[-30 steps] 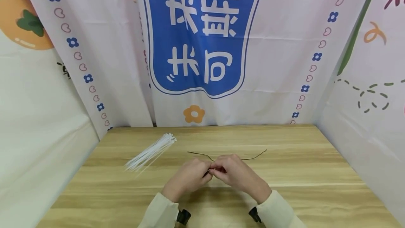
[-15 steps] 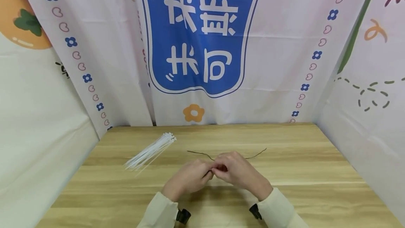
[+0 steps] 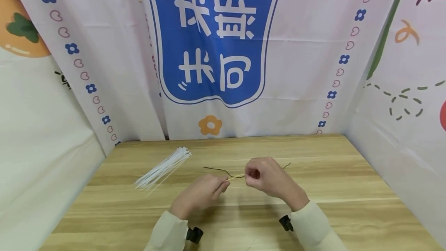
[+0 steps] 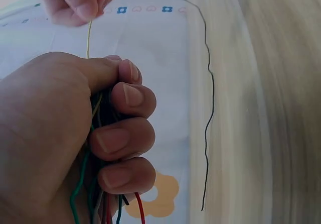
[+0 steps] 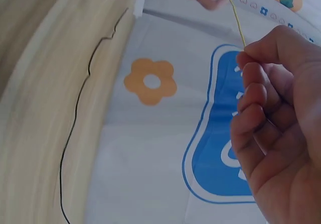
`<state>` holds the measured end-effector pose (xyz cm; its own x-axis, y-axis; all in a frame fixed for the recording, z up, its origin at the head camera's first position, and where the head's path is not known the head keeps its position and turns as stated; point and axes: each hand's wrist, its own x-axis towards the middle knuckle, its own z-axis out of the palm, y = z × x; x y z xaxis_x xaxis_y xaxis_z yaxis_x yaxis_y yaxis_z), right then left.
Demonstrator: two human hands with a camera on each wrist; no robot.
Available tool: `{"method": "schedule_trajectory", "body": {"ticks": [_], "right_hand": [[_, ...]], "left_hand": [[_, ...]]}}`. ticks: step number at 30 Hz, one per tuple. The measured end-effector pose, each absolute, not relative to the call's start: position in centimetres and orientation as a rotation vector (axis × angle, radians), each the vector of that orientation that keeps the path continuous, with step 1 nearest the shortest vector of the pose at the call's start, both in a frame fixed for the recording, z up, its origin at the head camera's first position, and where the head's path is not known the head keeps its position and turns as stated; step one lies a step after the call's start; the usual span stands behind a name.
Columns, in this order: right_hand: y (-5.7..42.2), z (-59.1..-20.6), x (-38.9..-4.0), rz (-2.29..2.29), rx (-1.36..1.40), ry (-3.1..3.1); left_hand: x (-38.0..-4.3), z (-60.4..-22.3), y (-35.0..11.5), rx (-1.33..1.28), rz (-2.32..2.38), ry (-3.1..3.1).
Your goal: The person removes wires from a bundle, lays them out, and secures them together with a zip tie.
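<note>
We're seeing printed cloth (image 3: 299,49) hanging behind desk (image 3: 334,189). Left hand (image 3: 200,192) gripping with curled fingers, right hand (image 3: 271,179) pinching with thumb and forefinger, gap showing between them. White ties (image 3: 165,167) lying bunched on desk, beyond left hand. Coloured wires (image 4: 107,206) filling left hand's grip, ends poking out. Black wire (image 4: 213,91) lying wavy on desk, just beyond hands. Yellow wire (image 5: 236,19) running from left hand's fingers to right hand's pinch.

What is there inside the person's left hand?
Inside the left hand are thin wires: green and red ones show past the little finger, and a yellow wire runs to the right hand. The rest is covered; I cannot count them.
</note>
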<state>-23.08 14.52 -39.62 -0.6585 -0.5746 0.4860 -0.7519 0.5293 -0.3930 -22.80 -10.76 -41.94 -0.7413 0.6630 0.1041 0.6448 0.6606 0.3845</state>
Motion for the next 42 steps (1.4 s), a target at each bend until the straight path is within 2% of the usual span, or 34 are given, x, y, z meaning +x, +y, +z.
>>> {"method": "schedule_trajectory", "body": {"ticks": [20,26,42], "right_hand": [[18.7,-39.6,-24.8,0.83,0.917,-2.531],[18.4,-39.9,-25.2,0.848,0.96,-2.618],[17.1,-40.1,-24.5,0.913,1.137,-2.802]], "left_hand": [[-24.1,-41.5,-13.2,1.041,0.79,2.768],[-24.4,-41.0,-13.8,0.937,0.775,2.798],[-24.6,-40.7,-13.9,0.967,0.759,2.853]]}}
